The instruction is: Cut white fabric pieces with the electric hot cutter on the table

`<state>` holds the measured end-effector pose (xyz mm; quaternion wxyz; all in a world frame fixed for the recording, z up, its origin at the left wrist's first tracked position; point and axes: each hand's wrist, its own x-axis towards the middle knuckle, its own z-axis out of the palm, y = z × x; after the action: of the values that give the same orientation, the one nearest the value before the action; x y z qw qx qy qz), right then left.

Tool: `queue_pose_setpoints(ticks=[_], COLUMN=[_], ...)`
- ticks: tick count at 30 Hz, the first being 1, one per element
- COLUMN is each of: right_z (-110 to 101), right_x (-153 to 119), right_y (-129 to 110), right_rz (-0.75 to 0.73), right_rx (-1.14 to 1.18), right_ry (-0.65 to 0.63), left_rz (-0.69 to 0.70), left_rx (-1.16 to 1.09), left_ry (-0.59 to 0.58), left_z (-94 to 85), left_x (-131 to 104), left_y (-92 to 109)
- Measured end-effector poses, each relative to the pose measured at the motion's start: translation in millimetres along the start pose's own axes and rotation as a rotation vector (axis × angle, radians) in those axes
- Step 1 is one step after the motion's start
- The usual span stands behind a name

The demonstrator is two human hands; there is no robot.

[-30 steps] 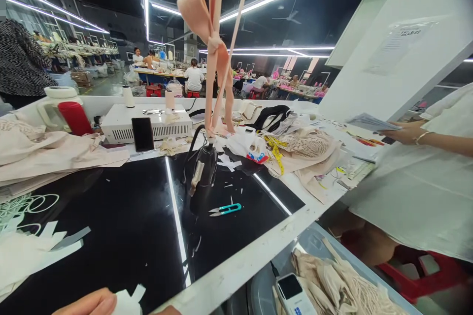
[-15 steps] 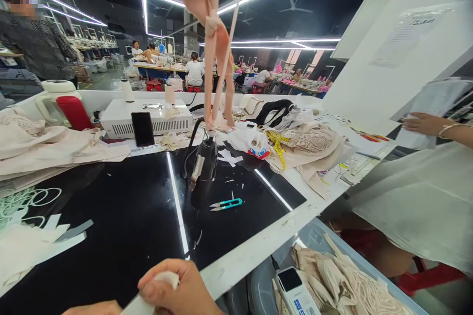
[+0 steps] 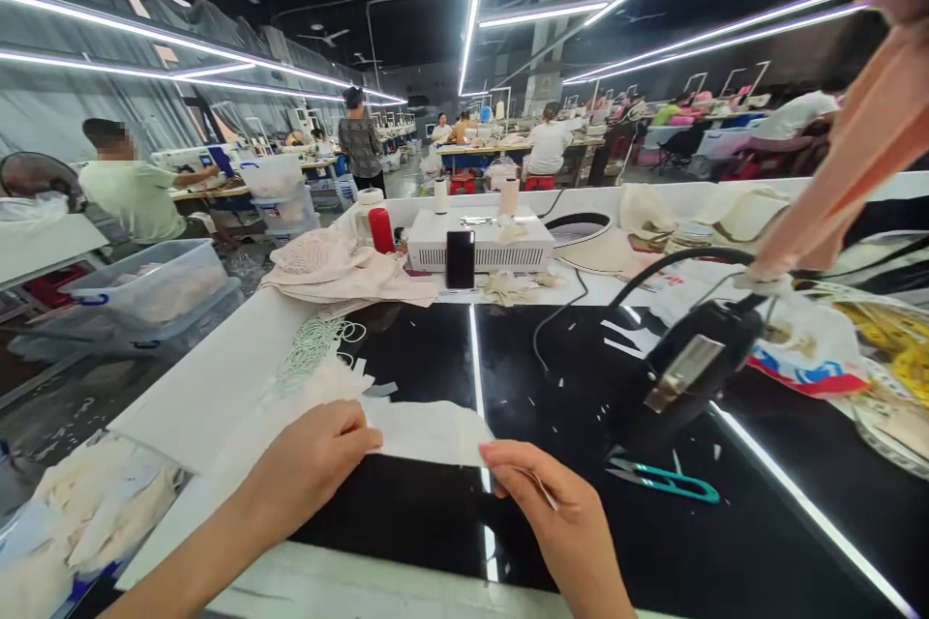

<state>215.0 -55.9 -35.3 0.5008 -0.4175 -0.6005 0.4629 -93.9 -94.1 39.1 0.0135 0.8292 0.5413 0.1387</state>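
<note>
A white cloth strip (image 3: 428,432) is stretched over the black tabletop (image 3: 406,513). My left hand (image 3: 312,455) is closed round its left end, knuckles up. At the strip's right end, my right hand (image 3: 548,498) pinches the edge between thumb and fingers. Teal thread snips (image 3: 672,481) lie right of my right hand, beside a black tool (image 3: 686,368) hanging from peach fabric strips (image 3: 834,155). Left of the cloth are pale green loops of cord (image 3: 315,348) and a pile of white pieces.
Behind the black surface stand a white box (image 3: 479,242), a dark phone (image 3: 460,259) and a red bottle (image 3: 380,230). Beige fabric (image 3: 348,271) lies at the back left. A plastic bag (image 3: 813,348) is at right. Fabric fills a bin (image 3: 102,503) at lower left. Several people sit beyond.
The view has swung left. Both hands have come fully into view over the black surface, with the white strip now spread between them. The hanging tool appears farther right.
</note>
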Motion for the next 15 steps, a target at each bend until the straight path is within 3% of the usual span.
queue_pose_setpoints(ticks=[3, 5, 9, 13, 15], right_z=[-3.5, -7.9, -18.7, -28.8, -40.1], right_x=[-14.5, -24.7, -34.2, -35.2, -40.3], right_y=[19.7, 35.4, 53.6, 52.1, 48.7], right_rz=[-0.091, -0.212, -0.503, -0.689, -0.714], right_rx=[-0.062, -0.214, -0.595, -0.822, -0.851], right_ry=[-0.143, -0.258, -0.433, -0.487, -0.472], left_rz=[0.009, -0.013, 0.086, 0.231, 0.313], left_rx=[-0.114, -0.140, -0.134, -0.202, -0.162], left_ry=[-0.235, -0.299, -0.142, -0.007, 0.011], left_z=[6.6, 13.8, 37.3, 70.5, 87.3], left_x=[-11.5, -15.0, -5.5, 20.9, 32.6], left_y=[3.4, 7.7, 26.6, 52.8, 61.7])
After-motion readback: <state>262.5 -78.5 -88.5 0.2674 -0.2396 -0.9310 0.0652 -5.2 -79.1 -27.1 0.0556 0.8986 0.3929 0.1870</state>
